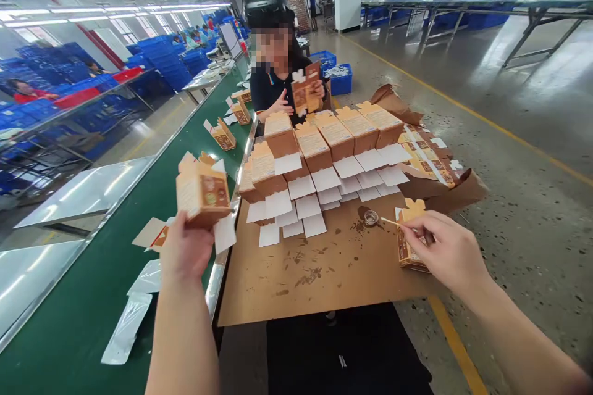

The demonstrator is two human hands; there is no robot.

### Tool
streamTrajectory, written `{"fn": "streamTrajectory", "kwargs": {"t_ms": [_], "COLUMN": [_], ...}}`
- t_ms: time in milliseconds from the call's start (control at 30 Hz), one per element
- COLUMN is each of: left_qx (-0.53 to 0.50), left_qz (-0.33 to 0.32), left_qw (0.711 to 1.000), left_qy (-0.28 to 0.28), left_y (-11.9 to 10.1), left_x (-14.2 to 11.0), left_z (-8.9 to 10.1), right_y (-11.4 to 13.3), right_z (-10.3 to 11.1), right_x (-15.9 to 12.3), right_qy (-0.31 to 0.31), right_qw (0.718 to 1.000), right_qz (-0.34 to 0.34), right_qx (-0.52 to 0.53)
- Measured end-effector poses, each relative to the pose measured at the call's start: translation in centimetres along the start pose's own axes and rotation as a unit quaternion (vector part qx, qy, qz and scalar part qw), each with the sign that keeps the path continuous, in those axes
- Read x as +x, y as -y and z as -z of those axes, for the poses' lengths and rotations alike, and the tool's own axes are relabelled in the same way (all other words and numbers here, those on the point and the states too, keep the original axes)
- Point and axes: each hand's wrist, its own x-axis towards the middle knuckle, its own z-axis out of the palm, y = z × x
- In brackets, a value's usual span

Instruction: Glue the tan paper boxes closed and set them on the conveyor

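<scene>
My left hand grips a brown and tan printed carton, its flaps standing out, above the green conveyor belt. My right hand pinches a thin cotton swab between thumb and fingers. The swab's tip points left, toward a small clear glass dish on the cardboard-covered table, and stays apart from it. Partly behind my right hand, another printed carton stands at the table's right edge. Stacked cartons with white flaps hanging toward me fill the middle of the table.
A co-worker across the table holds a flattened carton. On the green belt lie clear plastic pouches and several cartons. Brown wrapping paper with flat cartons sits at the right. Dark stains mark the cardboard.
</scene>
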Motion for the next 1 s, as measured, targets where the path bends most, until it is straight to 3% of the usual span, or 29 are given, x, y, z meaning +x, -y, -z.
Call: {"fn": "streamTrajectory", "kwargs": {"t_ms": [133, 200, 300, 467, 567, 667, 733, 833, 900, 1000], "left_qx": [-0.117, -0.124, -0.124, -0.121, -0.090, -0.073, -0.065, -0.051, -0.046, -0.041], "left_qz": [0.137, 0.203, 0.241, 0.206, 0.201, 0.185, 0.168, 0.160, 0.156, 0.146], "left_qw": [0.983, 0.971, 0.961, 0.969, 0.971, 0.978, 0.983, 0.985, 0.986, 0.987], "left_qy": [0.016, 0.017, 0.048, 0.070, 0.091, 0.055, 0.032, 0.041, 0.044, 0.051], "left_y": [3.9, 6.6, 9.6, 11.1, 11.5, 12.3, 12.8, 13.3, 13.3, 13.0], "left_x": [-7.9, -11.5, -14.9, -15.8, -15.5, -15.5, -15.6, -15.7, -15.8, -16.4], "left_z": [4.2, 4.7, 3.7, 0.9, -0.2, -1.0, -1.4, -1.7, -1.7, -1.7], "right_y": [-1.8, -2.0, -2.0, -2.3, -0.7, 3.3, 6.5, 10.1, 10.9, 10.5], "right_z": [-2.0, -3.5, -4.9, -3.8, -4.1, -7.6, -11.1, -15.8, -17.4, -17.7], "right_x": [4.5, 5.6, 6.3, 6.1, 3.0, -2.2, -5.7, -8.8, -9.5, -9.4], "right_qy": [0.154, 0.199, 0.227, 0.220, 0.119, 0.044, 0.078, 0.135, 0.144, 0.144], "right_qw": [0.983, 0.972, 0.963, 0.966, 0.992, 0.992, 0.979, 0.970, 0.971, 0.971], "right_qz": [-0.032, -0.027, -0.007, 0.002, 0.009, 0.020, 0.020, 0.029, 0.037, 0.035], "right_qx": [-0.091, -0.124, -0.143, -0.133, -0.048, 0.116, 0.188, 0.200, 0.190, 0.189]}}
